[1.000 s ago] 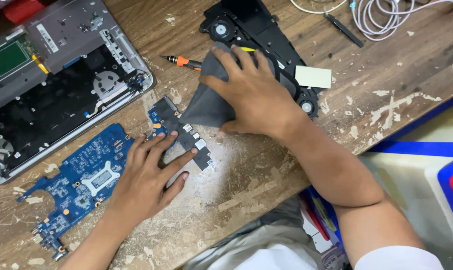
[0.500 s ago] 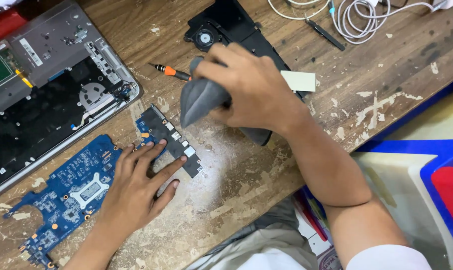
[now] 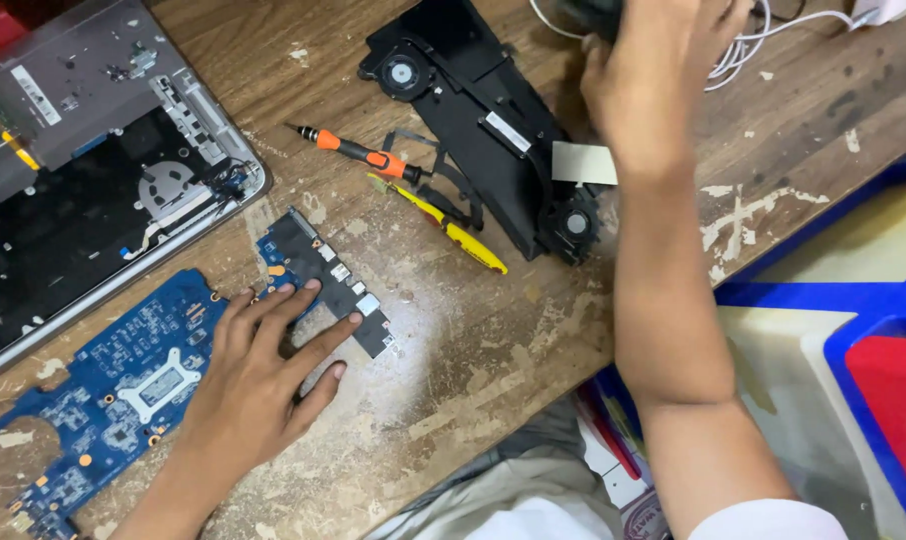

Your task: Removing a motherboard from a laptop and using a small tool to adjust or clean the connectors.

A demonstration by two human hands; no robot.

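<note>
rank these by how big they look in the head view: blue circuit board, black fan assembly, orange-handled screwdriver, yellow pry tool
1. blue circuit board, partly under the left hand
2. black fan assembly, close to it
3. orange-handled screwdriver and yellow pry tool look alike

Two bare hands, no gloves, rings or watch: left hand [image 3: 258, 385] with fingers [image 3: 303, 300] bare to short plain nails, right hand [image 3: 653, 75] cut off partly by the top edge of the head view. Both forearms bare; right arm ends in a short white sleeve [image 3: 768, 520] at the bottom edge. Grey trousers [image 3: 518, 490] and a bit of white shirt hem show low between the arms.
</note>
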